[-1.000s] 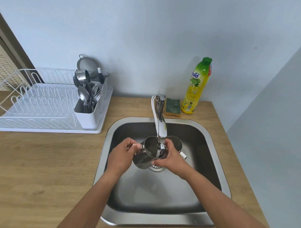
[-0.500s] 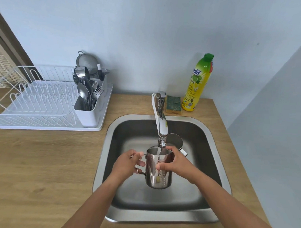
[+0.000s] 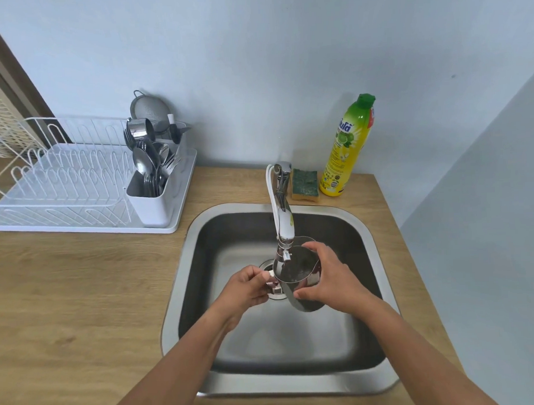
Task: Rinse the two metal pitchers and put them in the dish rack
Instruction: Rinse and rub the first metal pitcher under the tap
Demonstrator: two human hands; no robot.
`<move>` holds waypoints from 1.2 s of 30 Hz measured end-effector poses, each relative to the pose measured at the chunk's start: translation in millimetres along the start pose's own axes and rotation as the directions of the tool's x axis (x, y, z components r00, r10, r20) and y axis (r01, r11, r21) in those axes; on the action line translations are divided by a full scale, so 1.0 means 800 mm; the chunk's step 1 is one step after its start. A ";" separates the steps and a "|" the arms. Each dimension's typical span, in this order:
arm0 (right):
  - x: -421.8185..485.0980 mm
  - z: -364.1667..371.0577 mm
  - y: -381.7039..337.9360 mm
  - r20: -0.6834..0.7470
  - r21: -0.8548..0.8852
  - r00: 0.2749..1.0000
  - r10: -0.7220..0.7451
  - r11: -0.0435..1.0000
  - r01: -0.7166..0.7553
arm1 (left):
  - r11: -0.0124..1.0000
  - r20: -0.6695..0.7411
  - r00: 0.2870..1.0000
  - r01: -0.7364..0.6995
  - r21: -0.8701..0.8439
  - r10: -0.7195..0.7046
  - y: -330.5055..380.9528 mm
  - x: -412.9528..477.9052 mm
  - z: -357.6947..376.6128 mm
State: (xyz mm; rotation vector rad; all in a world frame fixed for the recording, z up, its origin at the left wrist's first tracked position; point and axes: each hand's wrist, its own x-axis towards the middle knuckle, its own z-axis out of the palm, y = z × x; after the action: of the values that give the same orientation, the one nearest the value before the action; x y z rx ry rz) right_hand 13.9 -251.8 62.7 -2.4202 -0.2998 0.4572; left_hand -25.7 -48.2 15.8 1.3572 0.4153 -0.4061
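Note:
Over the steel sink (image 3: 183, 266) I hold one metal pitcher (image 3: 295, 269) right under the tap's nozzle (image 3: 284, 253). It is tilted, with its open mouth facing me. My left hand (image 3: 247, 286) grips its handle on the left side. My right hand (image 3: 330, 279) wraps around its body from the right. A thin curved rim (image 3: 306, 238) shows just behind my right fingers; it looks like the second pitcher, otherwise hidden by the tap and my hand. The white dish rack (image 3: 62, 179) stands on the counter at the left.
A white cutlery holder (image 3: 148, 206) full of spoons and forks sits at the rack's right end, with a strainer (image 3: 149, 108) behind it. A green sponge (image 3: 304, 183) and a yellow detergent bottle (image 3: 347, 148) stand behind the sink. A wall closes off the right.
The pitcher went from upright and low in the sink to higher and tilted under the nozzle, its mouth turned toward me. Both hands stayed on it.

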 end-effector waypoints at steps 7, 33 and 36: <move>0.013 0.011 -0.001 -0.073 0.143 0.996 -0.044 0.988 0.054 | 0.989 -0.082 0.986 -0.147 -0.005 0.146 0.017 -0.003 -0.003; 0.029 0.069 0.021 0.239 0.404 0.962 0.135 0.887 -0.225 | 0.991 -0.159 0.987 -0.010 0.135 0.031 -0.022 -0.012 -0.040; 0.031 0.068 0.021 0.291 0.383 0.947 0.135 0.891 -0.244 | 0.990 -0.158 0.987 0.020 0.142 0.003 -0.026 -0.013 -0.043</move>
State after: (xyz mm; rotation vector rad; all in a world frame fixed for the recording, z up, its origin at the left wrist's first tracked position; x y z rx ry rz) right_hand 16.8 -225.8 6.4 -1.9779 -0.0598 0.8388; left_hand -47.2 -17.3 -2.2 1.5334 0.5308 -0.3416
